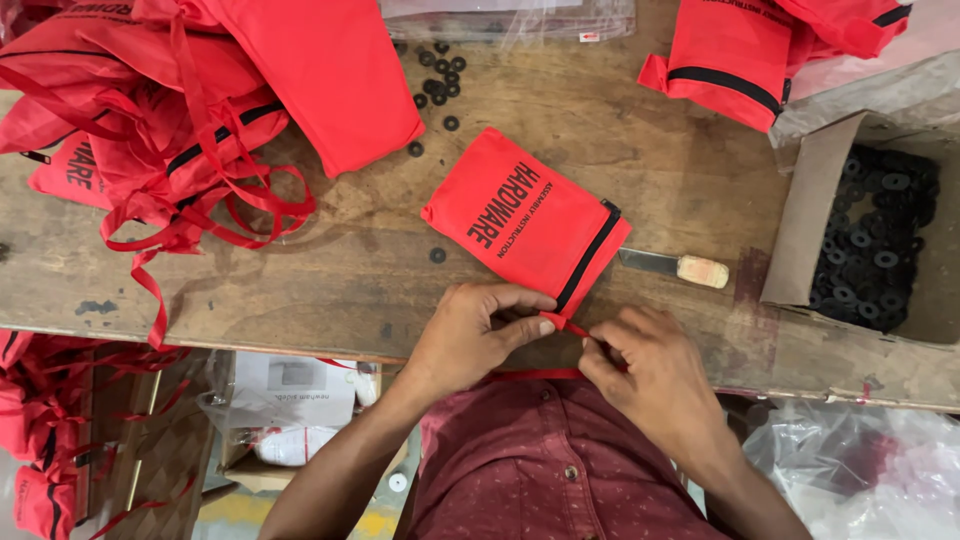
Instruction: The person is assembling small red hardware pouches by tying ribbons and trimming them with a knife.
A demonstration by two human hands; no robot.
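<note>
Flat red fabric zip pouch with black zipper (pixel 525 222): lies mid-counter on the worn wooden counter (pixel 330 270). Left hand (pixel 475 335) pinches its lower corner; right hand (pixel 655 375), at 3 o'clock of the left, is closed on the thin red ribbon (pixel 578 327) at that corner. Heap of red pouches with ribbons (pixel 170 110) at 10 o'clock; cardboard box of black rubber washers (pixel 875 240) at 3 o'clock; loose black washers (pixel 440 75) at 12 o'clock

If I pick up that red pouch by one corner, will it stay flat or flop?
The red pouch is thin cloth, so it would probably droop. It lies flat, so it seems nearly empty and light. Its ribbon, pinched between the left hand and right hand, looks limp.
</note>
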